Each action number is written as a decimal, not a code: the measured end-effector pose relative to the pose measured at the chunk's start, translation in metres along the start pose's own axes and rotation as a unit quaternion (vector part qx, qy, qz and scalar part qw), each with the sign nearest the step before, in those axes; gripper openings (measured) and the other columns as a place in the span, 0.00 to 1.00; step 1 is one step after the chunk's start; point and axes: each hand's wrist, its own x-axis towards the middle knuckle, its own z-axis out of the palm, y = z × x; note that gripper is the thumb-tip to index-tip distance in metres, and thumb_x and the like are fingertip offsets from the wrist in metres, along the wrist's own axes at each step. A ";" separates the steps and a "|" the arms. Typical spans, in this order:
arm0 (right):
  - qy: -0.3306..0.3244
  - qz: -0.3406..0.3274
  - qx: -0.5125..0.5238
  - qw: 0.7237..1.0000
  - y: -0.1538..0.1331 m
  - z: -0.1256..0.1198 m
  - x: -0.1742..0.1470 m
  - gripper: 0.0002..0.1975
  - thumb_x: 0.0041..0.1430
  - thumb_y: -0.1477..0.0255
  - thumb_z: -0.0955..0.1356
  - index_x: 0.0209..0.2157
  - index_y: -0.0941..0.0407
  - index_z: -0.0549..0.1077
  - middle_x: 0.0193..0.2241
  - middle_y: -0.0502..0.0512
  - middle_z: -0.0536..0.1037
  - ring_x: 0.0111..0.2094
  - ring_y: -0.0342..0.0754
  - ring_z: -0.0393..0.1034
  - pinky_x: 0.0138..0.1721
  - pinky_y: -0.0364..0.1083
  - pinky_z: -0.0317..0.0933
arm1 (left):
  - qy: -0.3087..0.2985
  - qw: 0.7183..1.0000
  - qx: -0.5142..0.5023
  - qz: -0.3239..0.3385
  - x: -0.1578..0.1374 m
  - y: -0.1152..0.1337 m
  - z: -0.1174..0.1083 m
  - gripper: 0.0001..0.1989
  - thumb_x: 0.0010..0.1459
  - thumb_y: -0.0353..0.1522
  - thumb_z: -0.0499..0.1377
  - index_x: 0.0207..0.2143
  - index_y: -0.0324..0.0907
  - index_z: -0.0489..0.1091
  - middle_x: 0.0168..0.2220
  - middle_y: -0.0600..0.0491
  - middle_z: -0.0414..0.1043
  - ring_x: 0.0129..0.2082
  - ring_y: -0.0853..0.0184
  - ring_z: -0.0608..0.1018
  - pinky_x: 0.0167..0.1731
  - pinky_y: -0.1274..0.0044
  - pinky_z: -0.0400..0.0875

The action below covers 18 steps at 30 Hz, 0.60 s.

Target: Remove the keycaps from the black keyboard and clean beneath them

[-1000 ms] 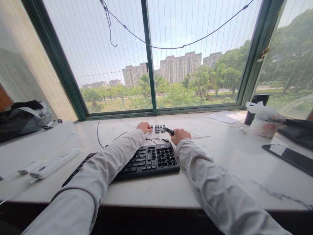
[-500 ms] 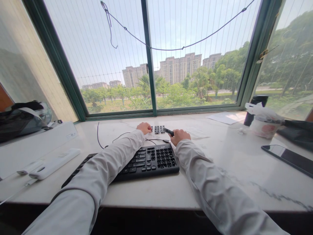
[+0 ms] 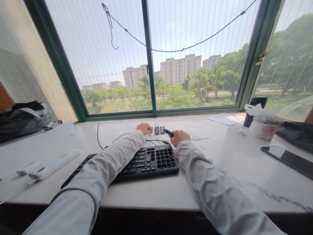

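Beyond the black keyboard (image 3: 144, 163), several loose dark keycaps (image 3: 160, 130) stand in rows on the white countertop (image 3: 151, 192). The keyboard's number pad at its right end shows bare, uncapped sockets. My left hand (image 3: 144, 128) is beside the left edge of the keycaps, fingers curled together; whatever they may pinch is too small to make out. In my right hand (image 3: 179, 137) is a slim black tool (image 3: 168, 132), gripped with its tip pointing left toward the keycaps. Its exact kind does not show. My left sleeve covers the middle of the keyboard.
A thin black cable (image 3: 156, 141) runs behind the keyboard. On the left lie a white power strip (image 3: 57, 163) and a long white box (image 3: 36, 140). To the right are a phone (image 3: 288, 161), a bagged tub (image 3: 265, 125), a dark cylinder (image 3: 254, 111) and paper (image 3: 226, 118).
Both hands stay almost where they were, the black tool still in the right one. The view has shifted very slightly.
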 end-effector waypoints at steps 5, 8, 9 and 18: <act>-0.006 0.002 0.004 1.000 0.000 -0.001 -0.001 0.21 0.58 0.56 0.60 0.42 0.54 0.74 0.40 0.64 0.76 0.41 0.56 0.72 0.40 0.51 0.62 | -0.002 1.000 0.001 0.001 -0.002 0.001 -0.003 0.12 0.44 0.40 0.65 0.34 0.51 0.77 0.37 0.57 0.78 0.39 0.66 0.76 0.41 0.78 0.67; -0.004 0.001 0.003 1.000 0.000 0.000 -0.001 0.21 0.58 0.57 0.60 0.42 0.55 0.74 0.40 0.64 0.76 0.41 0.56 0.72 0.39 0.51 0.62 | -0.007 1.000 0.001 0.005 -0.005 0.004 -0.008 0.12 0.43 0.39 0.66 0.34 0.51 0.77 0.36 0.57 0.78 0.38 0.66 0.76 0.40 0.78 0.68; -0.002 0.002 0.002 1.000 0.000 0.000 -0.001 0.21 0.58 0.57 0.60 0.42 0.55 0.74 0.40 0.64 0.76 0.41 0.56 0.72 0.39 0.51 0.62 | -0.008 1.000 0.000 0.008 -0.007 0.005 -0.011 0.12 0.43 0.39 0.66 0.34 0.50 0.77 0.36 0.57 0.78 0.38 0.66 0.76 0.40 0.78 0.68; 0.051 0.000 0.021 0.998 -0.003 -0.006 -0.004 0.19 0.61 0.58 0.57 0.44 0.52 0.71 0.36 0.61 0.76 0.37 0.56 0.72 0.34 0.49 0.60 | -0.008 0.998 -0.022 0.052 -0.060 0.016 -0.069 0.12 0.46 0.43 0.64 0.33 0.49 0.77 0.34 0.59 0.77 0.34 0.68 0.76 0.36 0.80 0.66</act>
